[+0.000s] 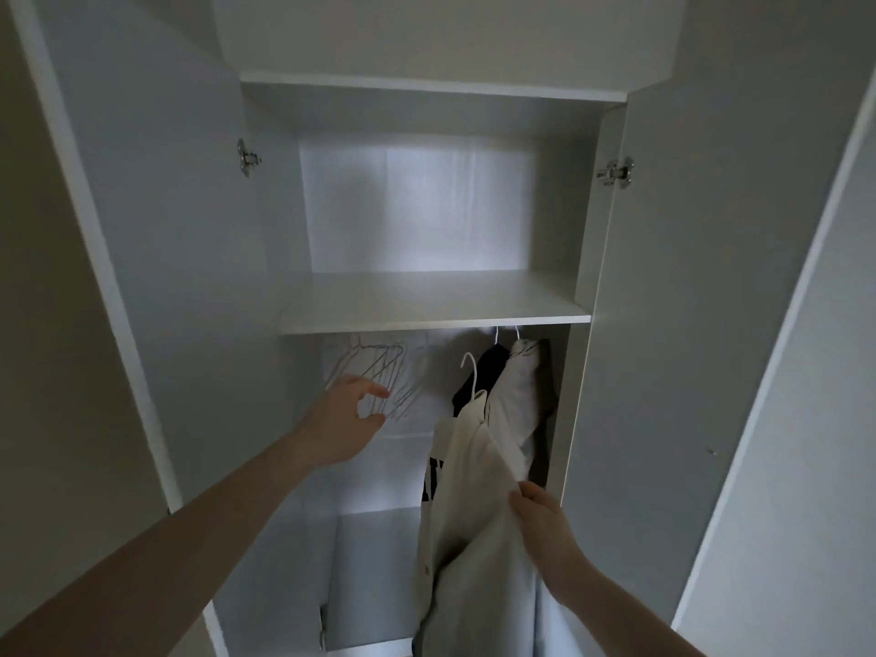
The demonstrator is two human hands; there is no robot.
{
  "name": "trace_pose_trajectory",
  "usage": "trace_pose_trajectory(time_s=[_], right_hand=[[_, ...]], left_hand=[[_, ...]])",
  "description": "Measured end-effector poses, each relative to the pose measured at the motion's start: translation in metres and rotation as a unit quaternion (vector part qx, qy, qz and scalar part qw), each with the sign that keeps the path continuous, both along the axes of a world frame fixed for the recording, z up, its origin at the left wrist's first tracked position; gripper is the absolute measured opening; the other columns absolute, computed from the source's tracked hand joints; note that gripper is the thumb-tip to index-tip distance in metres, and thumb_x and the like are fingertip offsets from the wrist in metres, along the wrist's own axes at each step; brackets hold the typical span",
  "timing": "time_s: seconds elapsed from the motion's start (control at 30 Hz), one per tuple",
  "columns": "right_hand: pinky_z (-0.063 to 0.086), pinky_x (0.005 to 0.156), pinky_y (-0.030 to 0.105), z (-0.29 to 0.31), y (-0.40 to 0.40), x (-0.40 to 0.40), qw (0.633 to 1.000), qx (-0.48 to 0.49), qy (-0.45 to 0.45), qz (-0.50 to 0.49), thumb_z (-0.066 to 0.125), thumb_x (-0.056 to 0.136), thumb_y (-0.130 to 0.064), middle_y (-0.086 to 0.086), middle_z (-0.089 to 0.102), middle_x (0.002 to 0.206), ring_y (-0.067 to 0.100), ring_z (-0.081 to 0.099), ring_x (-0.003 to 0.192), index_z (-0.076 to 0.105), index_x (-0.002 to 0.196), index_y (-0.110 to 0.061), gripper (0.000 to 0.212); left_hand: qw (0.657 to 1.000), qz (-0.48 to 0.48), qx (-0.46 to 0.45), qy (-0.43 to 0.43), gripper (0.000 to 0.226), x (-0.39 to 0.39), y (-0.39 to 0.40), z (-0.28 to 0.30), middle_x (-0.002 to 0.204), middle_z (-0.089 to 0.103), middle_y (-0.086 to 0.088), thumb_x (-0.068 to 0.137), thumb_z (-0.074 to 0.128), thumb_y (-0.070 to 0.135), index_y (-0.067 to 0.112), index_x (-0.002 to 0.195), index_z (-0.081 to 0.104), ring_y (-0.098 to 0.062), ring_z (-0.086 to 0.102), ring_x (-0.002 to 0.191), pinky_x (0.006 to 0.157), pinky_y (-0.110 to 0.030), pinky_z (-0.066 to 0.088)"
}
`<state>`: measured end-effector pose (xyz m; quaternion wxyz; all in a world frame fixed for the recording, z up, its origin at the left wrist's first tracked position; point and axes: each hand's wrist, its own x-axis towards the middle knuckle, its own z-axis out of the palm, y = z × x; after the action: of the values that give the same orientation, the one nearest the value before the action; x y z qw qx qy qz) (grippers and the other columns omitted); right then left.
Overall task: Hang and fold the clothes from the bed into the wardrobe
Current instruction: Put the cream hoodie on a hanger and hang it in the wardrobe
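Where doors gape: white wardrobe, bare shelf.

Honestly I can't read a single word from here. The only thing close to lettering is a dark print on the front of the cream shirt, down its left edge, and the fold of the cloth hides most of it, so I can't make out any letters. No labels, brands or numbers that I can read on the wardrobe panels either.
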<state>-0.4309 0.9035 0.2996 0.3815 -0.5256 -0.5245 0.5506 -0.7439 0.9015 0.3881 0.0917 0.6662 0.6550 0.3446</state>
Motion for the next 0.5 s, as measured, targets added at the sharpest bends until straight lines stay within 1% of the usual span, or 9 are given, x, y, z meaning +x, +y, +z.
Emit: trace_pose_trajectory(time_s=[0.07, 0.13, 0.17, 0.23, 0.3, 0.33, 0.4, 0.47, 0.5], right_hand=[[0.042, 0.071, 0.034, -0.001, 0.022, -0.02, 1.0, -0.001, 0.012, -0.007, 0.049, 0.099, -0.009, 0.008, 0.055, 0.079, 0.022, 0.053, 0.076, 0.058, 0.077, -0.011, 0.024], [0.043, 0.07, 0.033, -0.007, 0.044, -0.041, 1.0, -0.008, 0.011, -0.009, 0.05, 0.098, -0.007, 0.01, 0.056, 0.08, 0.022, 0.053, 0.075, 0.059, 0.078, -0.011, 0.022], [0.043, 0.071, 0.033, -0.009, 0.05, -0.05, 1.0, -0.017, 0.009, -0.005, 0.05, 0.098, -0.007, 0.011, 0.057, 0.082, 0.023, 0.054, 0.077, 0.061, 0.082, -0.01, 0.019], [0.045, 0.072, 0.033, -0.014, 0.066, -0.07, 0.999, -0.031, 0.02, 0.011, 0.05, 0.098, -0.009, 0.014, 0.058, 0.088, 0.025, 0.055, 0.08, 0.062, 0.09, -0.009, 0.014], [0.047, 0.072, 0.036, -0.015, 0.081, -0.086, 0.999, -0.043, 0.03, 0.013, 0.052, 0.096, -0.014, 0.016, 0.058, 0.09, 0.027, 0.056, 0.083, 0.062, 0.093, -0.008, 0.012], [0.048, 0.074, 0.037, -0.018, 0.094, -0.096, 0.998, -0.046, 0.035, 0.016, 0.052, 0.095, -0.015, 0.016, 0.059, 0.091, 0.027, 0.057, 0.083, 0.063, 0.094, -0.008, 0.013], [0.051, 0.078, 0.04, -0.017, 0.111, -0.108, 0.998, -0.051, 0.037, 0.027, 0.049, 0.098, -0.012, 0.014, 0.061, 0.094, 0.027, 0.059, 0.087, 0.062, 0.095, -0.007, 0.014], [0.053, 0.082, 0.042, -0.019, 0.134, -0.12, 0.998, -0.05, 0.036, 0.032, 0.047, 0.097, -0.01, 0.015, 0.06, 0.097, 0.028, 0.059, 0.089, 0.06, 0.094, -0.008, 0.013], [0.054, 0.084, 0.043, -0.02, 0.146, -0.124, 0.998, -0.05, 0.038, 0.032, 0.047, 0.097, -0.01, 0.015, 0.059, 0.097, 0.028, 0.059, 0.09, 0.058, 0.094, -0.008, 0.012]], left_hand=[[1.0, 0.006, 0.009, 0.003, 0.032, -0.012, 0.029, 0.007, 0.129, 0.055, 0.001, 0.091, 0.073, 0.02, 0.033, 0.119, 0.065, -0.017, 0.054, 0.119, 0.105, -0.036, 0.045], [1.0, 0.011, 0.027, -0.004, 0.033, -0.02, 0.056, 0.011, 0.124, 0.057, -0.002, 0.087, 0.075, 0.014, 0.032, 0.113, 0.064, -0.02, 0.056, 0.114, 0.101, -0.036, 0.047], [0.999, 0.012, 0.035, -0.007, 0.035, -0.022, 0.067, 0.012, 0.123, 0.058, -0.003, 0.085, 0.076, 0.014, 0.035, 0.11, 0.063, -0.02, 0.058, 0.111, 0.1, -0.037, 0.049], [0.999, 0.009, 0.041, -0.003, 0.034, -0.031, 0.093, 0.013, 0.124, 0.062, -0.004, 0.08, 0.075, 0.024, 0.038, 0.109, 0.063, -0.022, 0.061, 0.109, 0.098, -0.037, 0.051], [0.999, 0.005, 0.049, -0.004, 0.035, -0.038, 0.114, 0.017, 0.12, 0.061, -0.002, 0.077, 0.072, 0.027, 0.03, 0.112, 0.07, -0.021, 0.062, 0.108, 0.097, -0.035, 0.051], [0.998, 0.0, 0.057, -0.005, 0.036, -0.042, 0.128, 0.022, 0.116, 0.057, 0.0, 0.078, 0.072, 0.024, 0.023, 0.114, 0.072, -0.02, 0.06, 0.106, 0.098, -0.034, 0.05], [0.997, -0.013, 0.076, 0.006, 0.034, -0.045, 0.148, 0.03, 0.113, 0.053, -0.001, 0.082, 0.072, 0.015, 0.015, 0.116, 0.072, -0.017, 0.058, 0.102, 0.098, -0.031, 0.048], [0.996, -0.009, 0.088, 0.024, 0.031, -0.052, 0.172, 0.036, 0.116, 0.053, -0.003, 0.086, 0.073, 0.008, 0.014, 0.116, 0.071, -0.016, 0.056, 0.101, 0.09, -0.026, 0.043], [0.996, -0.006, 0.089, 0.032, 0.031, -0.055, 0.182, 0.038, 0.117, 0.052, -0.002, 0.087, 0.073, 0.008, 0.015, 0.117, 0.07, -0.015, 0.054, 0.102, 0.088, -0.024, 0.041]])
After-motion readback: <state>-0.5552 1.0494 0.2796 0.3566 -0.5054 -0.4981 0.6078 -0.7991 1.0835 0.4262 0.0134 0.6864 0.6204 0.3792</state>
